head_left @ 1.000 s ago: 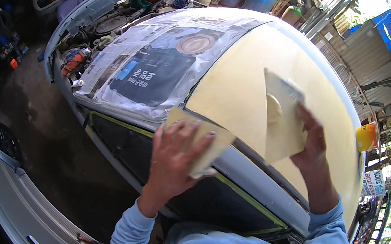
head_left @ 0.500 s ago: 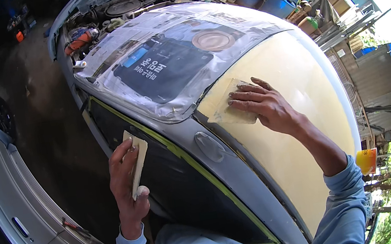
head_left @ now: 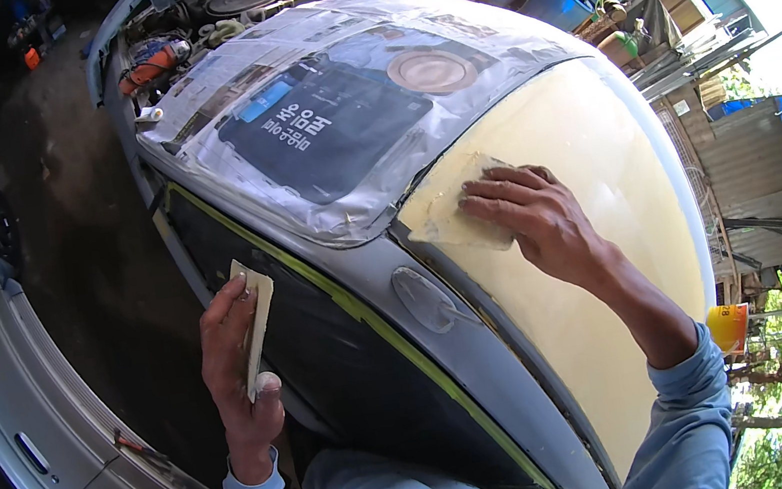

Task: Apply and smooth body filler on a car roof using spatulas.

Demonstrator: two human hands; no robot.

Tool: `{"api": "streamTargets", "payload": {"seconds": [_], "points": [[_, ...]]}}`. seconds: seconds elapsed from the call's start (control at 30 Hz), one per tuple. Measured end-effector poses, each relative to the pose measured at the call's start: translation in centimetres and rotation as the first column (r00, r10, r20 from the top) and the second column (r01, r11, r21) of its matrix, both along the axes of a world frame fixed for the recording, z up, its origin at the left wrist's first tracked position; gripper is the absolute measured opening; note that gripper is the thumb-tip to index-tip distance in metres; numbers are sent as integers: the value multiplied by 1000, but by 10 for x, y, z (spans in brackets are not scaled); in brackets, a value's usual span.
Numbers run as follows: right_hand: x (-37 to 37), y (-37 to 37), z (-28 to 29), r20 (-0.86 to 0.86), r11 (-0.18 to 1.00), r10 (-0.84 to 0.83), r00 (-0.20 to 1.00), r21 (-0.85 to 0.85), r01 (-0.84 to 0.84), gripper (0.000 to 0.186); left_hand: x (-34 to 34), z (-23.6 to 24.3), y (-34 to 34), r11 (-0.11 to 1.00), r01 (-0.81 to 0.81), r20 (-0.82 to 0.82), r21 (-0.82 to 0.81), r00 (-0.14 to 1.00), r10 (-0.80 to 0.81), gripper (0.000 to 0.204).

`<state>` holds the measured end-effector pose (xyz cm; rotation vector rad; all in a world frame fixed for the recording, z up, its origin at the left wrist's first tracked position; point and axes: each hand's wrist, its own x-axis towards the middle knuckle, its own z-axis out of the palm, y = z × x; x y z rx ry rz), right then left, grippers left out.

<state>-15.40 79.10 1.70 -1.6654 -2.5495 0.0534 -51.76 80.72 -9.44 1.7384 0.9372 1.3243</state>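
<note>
Pressed to the front corner of the cream-coated car roof (head_left: 614,312) is a flat, pale putty spreader (head_left: 462,209). My right hand (head_left: 539,217) is closed over it, fingers laid across its upper face. The roof near the spreader's edge looks slightly rough with cream putty. My left hand (head_left: 239,363) grips a thin, cream-coloured flat plate (head_left: 259,325) on edge, thumb on one side and fingers on the other. It hangs in the air beside the dark side window (head_left: 351,382), apart from the car.
Printed sheets (head_left: 334,132) cover the windscreen. Green masking tape (head_left: 315,276) edges the side window, and an antenna-like grey oval (head_left: 419,296) lies on the pillar. An orange power tool (head_left: 152,68) rests by the engine bay. A silver car (head_left: 40,398) stands left; blue barrels (head_left: 562,1) stand back right.
My left hand and its plate have shifted slightly left. My right hand stays at the roof corner with the spreader tilted a little differently. The whole view has moved slightly.
</note>
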Motion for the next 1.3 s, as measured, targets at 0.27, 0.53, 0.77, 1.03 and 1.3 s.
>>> {"api": "streamTargets", "payload": {"seconds": [0.27, 0.53, 0.77, 1.03, 1.3], "points": [[-10, 7, -14, 3, 999, -30, 1000, -41, 30, 55, -4, -2, 0, 1000, 17, -14, -16, 1000, -17, 79], [-10, 14, -16, -24, 1000, -12, 1000, -26, 12, 54, -3, -6, -2, 999, 23, -2, -28, 1000, -23, 79], [-5, 11, -20, -42, 996, -24, 999, -87, 20, 57, -2, -4, -3, 998, 24, -12, -54, 1000, -25, 78], [0, -45, 4, -45, 973, -89, 995, -219, 78, 65, -2, -6, -7, 997, 64, 3, -50, 998, -64, 76], [-6, -40, 32, 1, 992, -94, 996, -88, 93, 61, -2, 3, -9, 997, 74, -5, -12, 997, -74, 66]]}}
